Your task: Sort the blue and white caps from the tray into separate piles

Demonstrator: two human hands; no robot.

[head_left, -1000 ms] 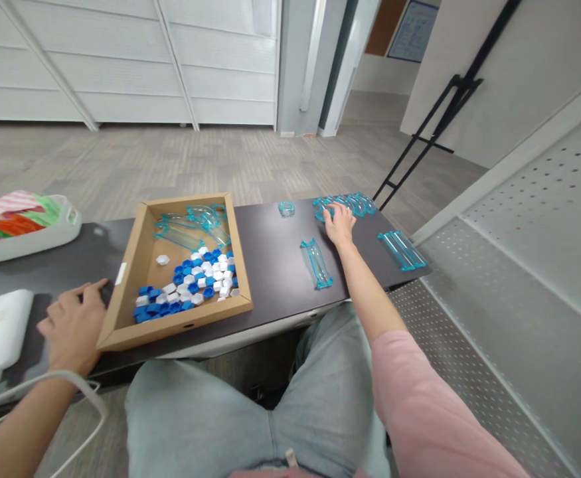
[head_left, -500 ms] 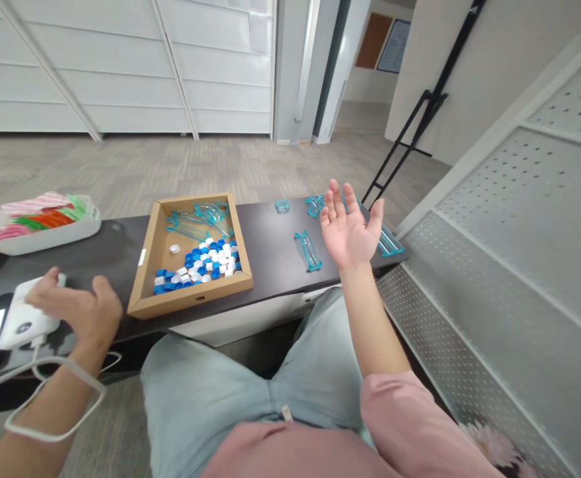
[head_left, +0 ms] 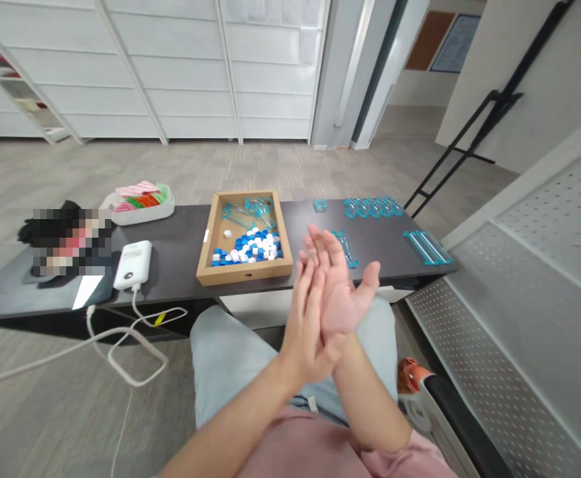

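The clear plastic piece (head_left: 348,252) lies on the table (head_left: 301,216) right of the frame's centre, slanting lengthwise toward the lower right, partly hidden behind the nearer right hand (head_left: 338,295). Straight-fingered, the left hand (head_left: 304,335) rests against that outspread palm; neither visibly holds anything.

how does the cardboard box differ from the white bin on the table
The cardboard box is brown and square-cornered; the white bin has rounded ends. The box holds small blue and white pieces plus clear teal-edged parts, while the bin holds pink, green and orange items. Both are open-topped and stand on the dark table.
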